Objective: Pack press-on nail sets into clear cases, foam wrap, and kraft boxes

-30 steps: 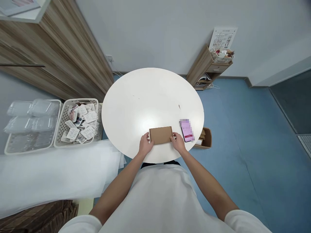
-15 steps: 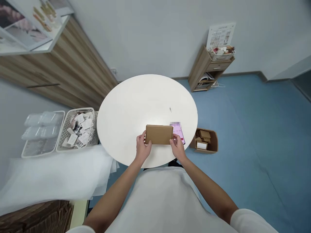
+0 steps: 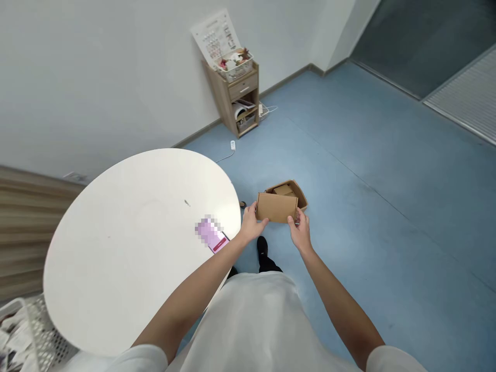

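Both my hands hold a small closed brown cardboard box [image 3: 276, 207] in the air, off the right side of the round white table [image 3: 127, 248]. My left hand [image 3: 252, 224] grips its left end and my right hand [image 3: 299, 230] grips its right end. The box hangs just above an open brown carton [image 3: 300, 193] that stands on the blue floor and holds similar small boxes. A phone with a pink screen [image 3: 211, 232] lies on the table near its right edge.
A small wooden cabinet [image 3: 234, 95] with a white basket on top stands against the far wall, a cable trailing on the floor beside it. A white mesh basket [image 3: 27, 336] with paper cards shows at the lower left. My black shoe [image 3: 262, 247] is on the floor.
I lifted the box off the table and carried it right, over the carton on the floor. The view has swung to the right with it. The phone stayed on the table.
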Demonstrator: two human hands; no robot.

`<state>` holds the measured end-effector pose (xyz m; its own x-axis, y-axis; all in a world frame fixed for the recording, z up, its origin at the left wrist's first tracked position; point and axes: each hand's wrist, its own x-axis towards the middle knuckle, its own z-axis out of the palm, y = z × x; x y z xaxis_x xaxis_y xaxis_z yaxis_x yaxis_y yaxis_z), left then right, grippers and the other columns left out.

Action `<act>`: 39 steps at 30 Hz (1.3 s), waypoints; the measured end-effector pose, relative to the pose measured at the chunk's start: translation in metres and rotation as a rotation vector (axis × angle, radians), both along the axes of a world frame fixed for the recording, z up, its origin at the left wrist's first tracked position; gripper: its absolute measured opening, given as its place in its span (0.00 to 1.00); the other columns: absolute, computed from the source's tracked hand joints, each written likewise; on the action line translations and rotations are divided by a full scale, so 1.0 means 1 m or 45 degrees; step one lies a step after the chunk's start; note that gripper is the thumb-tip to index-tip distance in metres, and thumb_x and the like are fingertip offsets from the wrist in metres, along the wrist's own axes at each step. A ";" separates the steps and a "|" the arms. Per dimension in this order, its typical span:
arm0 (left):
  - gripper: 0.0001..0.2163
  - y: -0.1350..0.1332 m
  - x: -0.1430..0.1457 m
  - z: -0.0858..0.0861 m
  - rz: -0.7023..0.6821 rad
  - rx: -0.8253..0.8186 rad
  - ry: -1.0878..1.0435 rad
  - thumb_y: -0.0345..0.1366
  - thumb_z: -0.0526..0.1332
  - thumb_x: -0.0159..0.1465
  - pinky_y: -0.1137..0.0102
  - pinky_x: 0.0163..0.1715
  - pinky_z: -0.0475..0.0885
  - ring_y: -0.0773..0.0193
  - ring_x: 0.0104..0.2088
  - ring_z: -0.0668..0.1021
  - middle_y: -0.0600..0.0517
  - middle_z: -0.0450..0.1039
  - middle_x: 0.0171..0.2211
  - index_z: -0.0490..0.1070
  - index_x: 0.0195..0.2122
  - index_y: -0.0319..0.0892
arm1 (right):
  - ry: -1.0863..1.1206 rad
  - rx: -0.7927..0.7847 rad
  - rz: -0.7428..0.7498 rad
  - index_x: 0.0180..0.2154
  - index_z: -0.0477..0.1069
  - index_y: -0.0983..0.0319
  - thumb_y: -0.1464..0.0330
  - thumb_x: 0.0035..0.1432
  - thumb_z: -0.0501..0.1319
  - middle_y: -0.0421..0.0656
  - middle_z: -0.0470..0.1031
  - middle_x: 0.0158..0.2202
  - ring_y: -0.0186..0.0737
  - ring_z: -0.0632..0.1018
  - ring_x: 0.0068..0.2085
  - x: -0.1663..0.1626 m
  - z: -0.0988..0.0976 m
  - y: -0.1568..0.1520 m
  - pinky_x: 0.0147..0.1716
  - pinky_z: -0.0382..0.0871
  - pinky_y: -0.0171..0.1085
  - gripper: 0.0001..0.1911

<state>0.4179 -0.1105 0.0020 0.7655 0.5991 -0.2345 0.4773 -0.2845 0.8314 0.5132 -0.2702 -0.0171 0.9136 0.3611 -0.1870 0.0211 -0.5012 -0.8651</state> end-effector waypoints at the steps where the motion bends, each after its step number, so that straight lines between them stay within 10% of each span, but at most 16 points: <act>1: 0.36 -0.002 0.016 -0.002 -0.049 -0.023 0.012 0.39 0.62 0.51 0.60 0.48 0.63 0.54 0.50 0.65 0.40 0.57 0.50 0.48 0.58 0.38 | 0.000 -0.015 -0.042 0.56 0.54 0.61 0.55 0.52 0.52 0.50 0.59 0.47 0.42 0.69 0.44 0.010 -0.002 -0.006 0.44 0.65 0.42 0.31; 6: 0.38 -0.005 0.064 0.001 -0.314 -0.014 0.045 0.41 0.62 0.50 0.56 0.55 0.53 0.48 0.59 0.55 0.40 0.52 0.58 0.46 0.60 0.39 | -0.074 -0.102 -0.135 0.58 0.49 0.59 0.54 0.51 0.53 0.52 0.55 0.53 0.46 0.63 0.53 0.042 -0.005 -0.023 0.49 0.60 0.45 0.35; 10: 0.41 -0.004 0.042 0.006 -0.357 0.039 0.135 0.44 0.64 0.48 0.49 0.56 0.46 0.44 0.61 0.43 0.43 0.44 0.62 0.45 0.60 0.42 | -0.136 -0.067 -0.149 0.56 0.52 0.59 0.56 0.50 0.55 0.51 0.54 0.54 0.46 0.61 0.55 0.033 -0.008 -0.028 0.48 0.61 0.45 0.33; 17: 0.21 0.007 -0.074 0.021 -0.159 -0.311 -0.013 0.39 0.57 0.57 0.64 0.44 0.68 0.61 0.43 0.74 0.45 0.69 0.46 0.61 0.51 0.41 | 0.079 0.107 0.011 0.49 0.60 0.62 0.59 0.49 0.55 0.50 0.64 0.47 0.38 0.72 0.36 -0.037 -0.020 -0.015 0.35 0.68 0.40 0.25; 30: 0.16 -0.002 -0.342 0.021 0.741 -0.289 -0.181 0.40 0.57 0.55 0.67 0.36 0.69 0.66 0.33 0.74 0.48 0.71 0.39 0.66 0.44 0.41 | 0.276 0.255 0.911 0.41 0.66 0.63 0.58 0.51 0.56 0.44 0.71 0.30 0.37 0.71 0.29 -0.239 0.025 0.088 0.31 0.68 0.39 0.18; 39: 0.17 -0.034 -0.462 0.006 1.392 -0.278 -0.266 0.41 0.58 0.54 0.67 0.36 0.69 0.64 0.33 0.74 0.47 0.71 0.37 0.67 0.43 0.38 | 0.324 -0.113 1.851 0.35 0.69 0.59 0.61 0.50 0.54 0.35 0.62 0.20 0.33 0.65 0.22 -0.349 0.035 0.158 0.24 0.61 0.34 0.12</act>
<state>-0.0440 -0.1442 0.0082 -0.1070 0.9326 -0.3448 0.2273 0.3606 0.9046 0.1644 -0.1127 0.0177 -0.2921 0.8890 -0.3527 0.3955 -0.2235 -0.8909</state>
